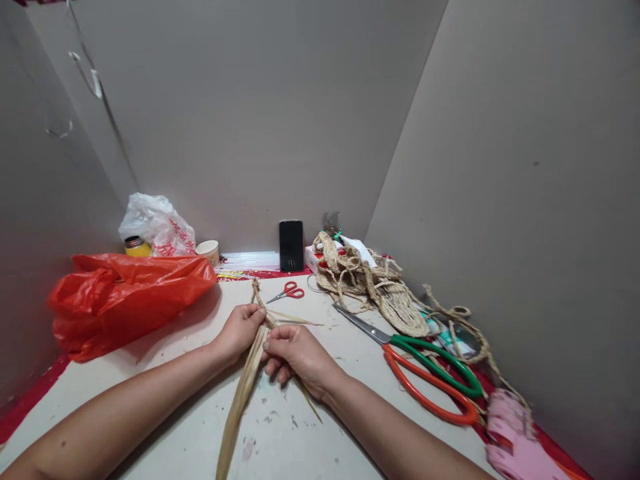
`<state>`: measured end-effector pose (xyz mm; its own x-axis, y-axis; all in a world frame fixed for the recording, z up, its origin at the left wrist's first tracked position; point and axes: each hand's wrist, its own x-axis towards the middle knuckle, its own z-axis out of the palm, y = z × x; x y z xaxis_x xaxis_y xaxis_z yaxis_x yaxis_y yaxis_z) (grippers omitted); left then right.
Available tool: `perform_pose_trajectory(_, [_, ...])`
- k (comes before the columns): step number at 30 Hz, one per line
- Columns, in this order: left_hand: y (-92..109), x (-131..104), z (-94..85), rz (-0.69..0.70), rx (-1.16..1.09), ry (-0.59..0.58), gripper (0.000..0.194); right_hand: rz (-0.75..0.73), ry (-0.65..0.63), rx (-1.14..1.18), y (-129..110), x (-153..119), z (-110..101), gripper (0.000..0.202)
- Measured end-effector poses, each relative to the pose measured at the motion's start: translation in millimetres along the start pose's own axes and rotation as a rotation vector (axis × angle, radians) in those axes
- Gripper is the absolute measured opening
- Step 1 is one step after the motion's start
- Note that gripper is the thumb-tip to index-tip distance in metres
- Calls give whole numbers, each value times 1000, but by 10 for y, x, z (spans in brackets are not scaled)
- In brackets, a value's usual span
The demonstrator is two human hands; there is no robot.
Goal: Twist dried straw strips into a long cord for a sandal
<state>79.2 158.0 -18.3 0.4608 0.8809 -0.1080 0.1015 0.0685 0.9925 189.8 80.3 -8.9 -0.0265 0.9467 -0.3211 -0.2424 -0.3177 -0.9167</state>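
Observation:
Between my hands is a length of dried plant-fibre braid (256, 291), its finished end pointing away from me. My left hand (244, 328) is closed, pinching the braid with thumb and fingers. Just right of it, my right hand (293, 353) pinches the top of a wide, flat fibre strip (236, 413), which hangs toward the table's near edge. Thinner loose strands stick out to the right and under my right hand. A small pair of red-handled scissors (289, 291) lies just beyond my hands. What sits inside the fingertips is partly hidden.
A red plastic bag (135, 300) lies left; behind it are a white bag (157, 227), a yellow jar (136, 247) and a paper cup (207, 251). A phone (291, 245) leans on the back wall. Coiled braids (400, 307), large scissors (430, 380) and pink cloth (515, 433) lie right.

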Motion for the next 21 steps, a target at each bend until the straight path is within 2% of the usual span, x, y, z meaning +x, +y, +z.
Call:
perform_pose_trajectory(4, [18, 5, 19, -11, -15, 11, 36, 14, -18, -7, 0, -11, -20, 20])
perform_pose_trajectory(14, [30, -22, 26, -38, -40, -36, 35, -84, 56, -46, 14, -25, -17, 21])
perform_pose_trajectory(17, [5, 0, 26, -23, -38, -33, 36, -120, 19, -124, 31, -53, 28, 20])
perform_pose_trajectory(21, [-25, 30, 31, -7, -54, -30, 36, -94, 8, -265, 65, -62, 133, 19])
